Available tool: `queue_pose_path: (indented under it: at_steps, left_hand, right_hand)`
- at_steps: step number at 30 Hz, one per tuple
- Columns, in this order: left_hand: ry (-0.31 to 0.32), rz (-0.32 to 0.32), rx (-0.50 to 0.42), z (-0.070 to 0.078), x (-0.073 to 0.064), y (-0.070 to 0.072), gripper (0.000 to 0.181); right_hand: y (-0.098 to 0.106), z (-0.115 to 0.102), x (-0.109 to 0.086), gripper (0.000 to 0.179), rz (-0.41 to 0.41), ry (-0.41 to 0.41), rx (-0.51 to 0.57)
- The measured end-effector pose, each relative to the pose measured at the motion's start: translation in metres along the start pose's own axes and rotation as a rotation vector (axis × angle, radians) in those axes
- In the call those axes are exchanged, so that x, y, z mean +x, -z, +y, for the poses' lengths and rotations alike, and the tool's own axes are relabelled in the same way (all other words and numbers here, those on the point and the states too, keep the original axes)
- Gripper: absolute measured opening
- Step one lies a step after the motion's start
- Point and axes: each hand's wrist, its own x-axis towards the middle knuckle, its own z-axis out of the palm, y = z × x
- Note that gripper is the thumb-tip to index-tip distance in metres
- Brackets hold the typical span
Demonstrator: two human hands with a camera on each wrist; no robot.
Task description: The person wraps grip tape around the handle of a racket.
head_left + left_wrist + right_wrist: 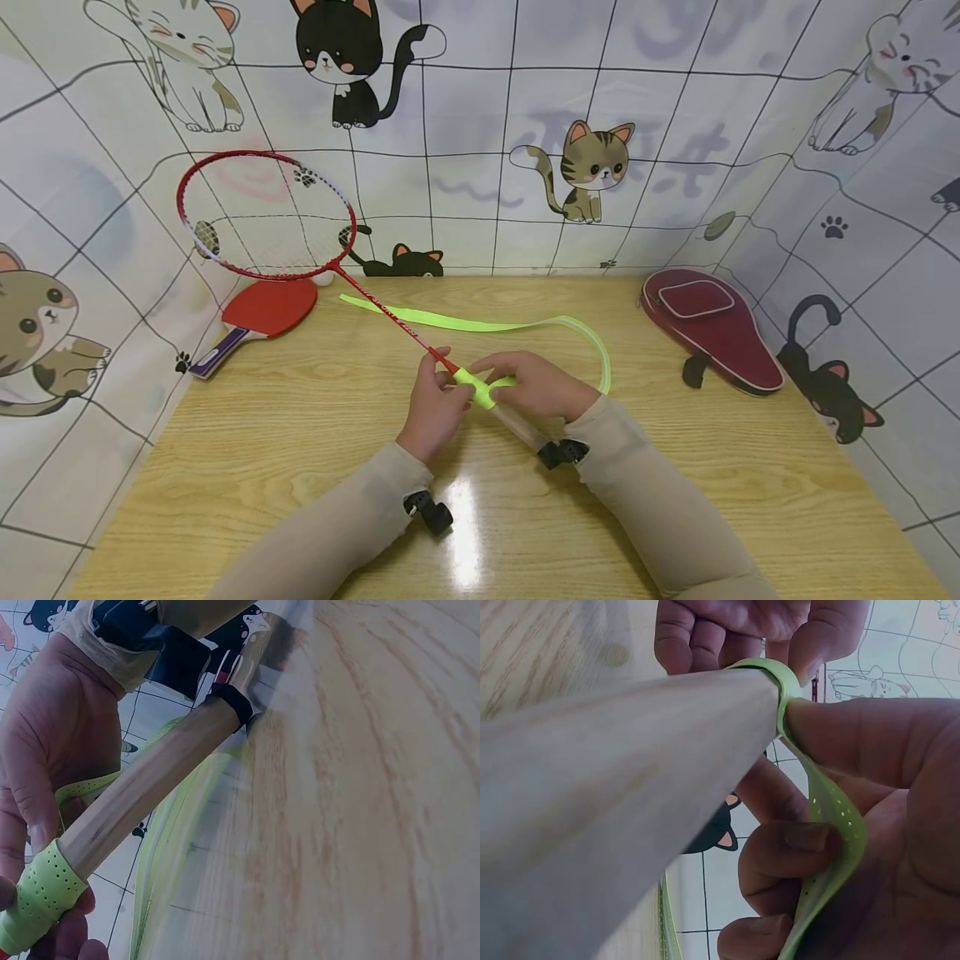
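Head view: I've got the red-framed badminton racket with a bare wooden handle [405, 327] slanting across in front of me, head up and to the left, butt end down by my right wrist. Lime-green perforated tape [450, 321] covers the upper end of the handle. My left hand [437, 408] grips there, thumb and fingers around it, nearer the racket head. My right hand [536, 383] pinches the tape where it leaves the wrap, on the right. Key relation: bare handle runs along the long axis from the wrap to lower right, passing close to the right wrist, so the right hand is nearer the butt. Loose tape curves right, then back left behind the hands, its tip on the far side of the shaft.

Surface is a pale wood-grain table [300, 433]. Red paddle with a purple handle [270, 308] at far left, white ball [322, 280] partly hidden beside it, maroon paddle-shaped case [712, 329] at far right. White grid-patterned sheeting with cartoon cats [465, 200] walls it in.

Left wrist view: tape hugs the handle top, my left fingers around it; bare wood extends up and right to a black band [234, 705]. Can't tell if the butt touches the table.

Right wrist view: right thumb sits against the tape at the handle; the strip runs down across my curled fingers.
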Motion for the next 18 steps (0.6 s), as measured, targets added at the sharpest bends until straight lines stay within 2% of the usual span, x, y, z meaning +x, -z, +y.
queue_pose_path:
  at_steps: [18]
  left_hand:
    - [-0.038,0.016,-0.006,-0.0028,-0.0004,-0.0009,0.064]
  right_hand:
    - [0.0016,0.0012,0.0007,0.045,0.028,0.037,-0.046]
